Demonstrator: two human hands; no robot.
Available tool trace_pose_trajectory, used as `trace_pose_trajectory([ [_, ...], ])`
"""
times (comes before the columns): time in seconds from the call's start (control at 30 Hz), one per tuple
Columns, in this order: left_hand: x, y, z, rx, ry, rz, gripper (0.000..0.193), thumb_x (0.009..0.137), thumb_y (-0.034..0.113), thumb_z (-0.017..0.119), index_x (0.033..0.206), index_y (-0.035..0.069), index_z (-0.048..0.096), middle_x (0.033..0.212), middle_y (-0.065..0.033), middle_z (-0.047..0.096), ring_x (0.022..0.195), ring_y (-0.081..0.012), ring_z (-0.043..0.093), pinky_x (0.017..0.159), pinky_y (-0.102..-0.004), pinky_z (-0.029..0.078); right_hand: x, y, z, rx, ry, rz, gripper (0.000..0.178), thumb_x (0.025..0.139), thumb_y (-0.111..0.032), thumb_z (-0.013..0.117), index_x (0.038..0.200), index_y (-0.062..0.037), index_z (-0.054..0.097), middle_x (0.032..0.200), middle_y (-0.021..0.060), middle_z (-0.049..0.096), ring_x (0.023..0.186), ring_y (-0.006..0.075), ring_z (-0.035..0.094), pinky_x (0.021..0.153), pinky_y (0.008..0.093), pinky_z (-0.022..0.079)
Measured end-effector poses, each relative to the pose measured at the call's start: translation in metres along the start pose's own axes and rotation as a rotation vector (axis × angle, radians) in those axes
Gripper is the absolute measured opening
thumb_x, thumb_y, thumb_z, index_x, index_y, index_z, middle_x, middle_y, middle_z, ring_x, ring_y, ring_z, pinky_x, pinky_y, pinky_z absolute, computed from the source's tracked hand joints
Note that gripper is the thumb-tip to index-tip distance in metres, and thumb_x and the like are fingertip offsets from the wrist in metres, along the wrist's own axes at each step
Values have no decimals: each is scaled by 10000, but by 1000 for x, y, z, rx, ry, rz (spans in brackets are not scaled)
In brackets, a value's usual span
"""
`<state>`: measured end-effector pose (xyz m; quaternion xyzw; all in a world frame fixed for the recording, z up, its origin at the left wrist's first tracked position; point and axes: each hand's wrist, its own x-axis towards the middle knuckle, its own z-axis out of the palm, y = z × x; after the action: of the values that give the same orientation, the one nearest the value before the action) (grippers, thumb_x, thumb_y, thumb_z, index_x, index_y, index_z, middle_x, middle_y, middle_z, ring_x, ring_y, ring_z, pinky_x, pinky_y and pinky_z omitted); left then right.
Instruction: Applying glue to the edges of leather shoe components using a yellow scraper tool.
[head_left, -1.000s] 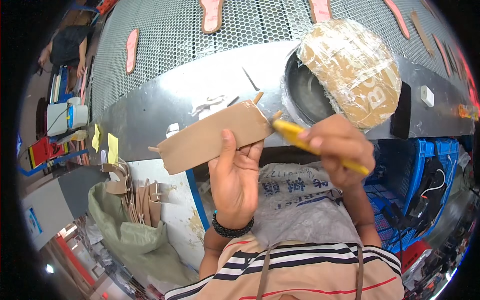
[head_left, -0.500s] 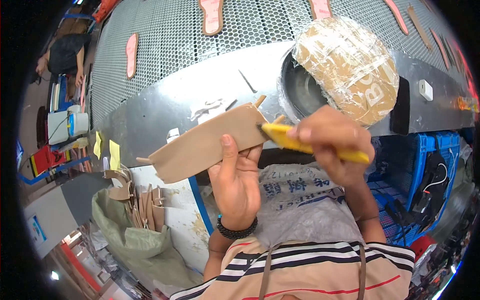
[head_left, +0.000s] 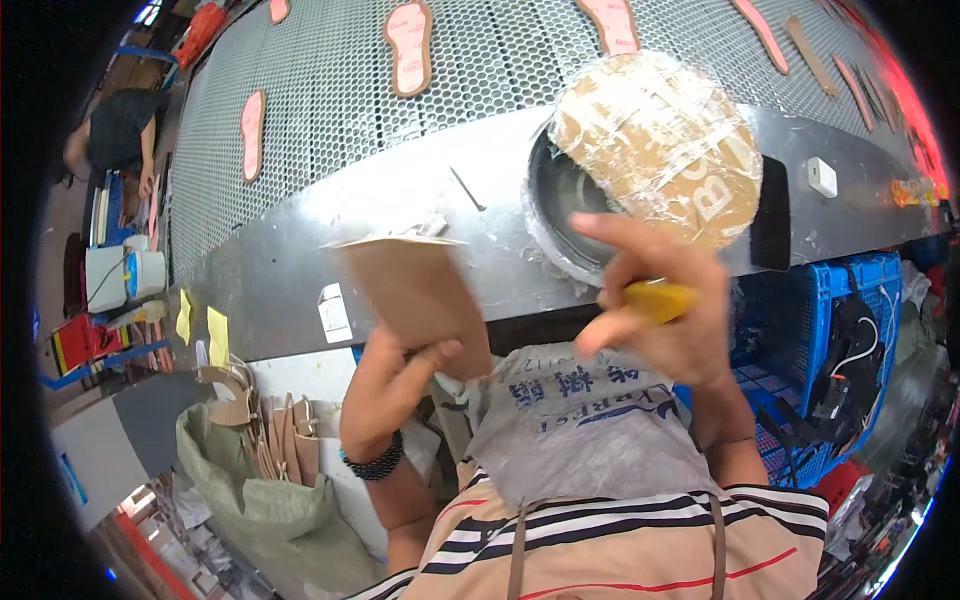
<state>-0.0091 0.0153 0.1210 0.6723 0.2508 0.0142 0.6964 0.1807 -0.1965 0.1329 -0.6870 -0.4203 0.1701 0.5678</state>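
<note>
Head view: brown flat piece (head_left: 415, 295), at the surface's (head_left: 285, 270) near edge, has swung steeper; left hand (head_left: 385, 390) pinches its lower end, thumb across the face. Right hand (head_left: 665, 345), thumb and index spread, grips yellow tool (head_left: 660, 300), now apart from the piece, near the pot (head_left: 543, 185); tool work apparently paused. Tip indiscernible.

A metal bench (head_left: 495, 250) borders a honeycomb mesh surface (head_left: 490, 65)

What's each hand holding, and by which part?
Left hand: a tan piece, near its lower end. Right hand: a yellow tool; exactly where is unclear.
</note>
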Motion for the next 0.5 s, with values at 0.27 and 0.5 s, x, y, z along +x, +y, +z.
trace_pose_trajectory([
  [0.27,8,36,-23,916,-483,235,491,769,-33,587,1237,114,616,948,-69,668,914,-247,611,1066,-485,283,-6,7,18,-73,-56,133,625,785,-307,810,1320,-103,558,595,98,556,494,218,535,503,329,436],
  [0.5,3,58,-24,1066,-199,329,415,764,-92,559,1110,114,661,911,-55,677,887,-238,598,1036,-469,303,1,6,21,-171,-58,250,483,804,-216,804,1231,-96,614,586,99,564,504,201,555,511,325,444],
])
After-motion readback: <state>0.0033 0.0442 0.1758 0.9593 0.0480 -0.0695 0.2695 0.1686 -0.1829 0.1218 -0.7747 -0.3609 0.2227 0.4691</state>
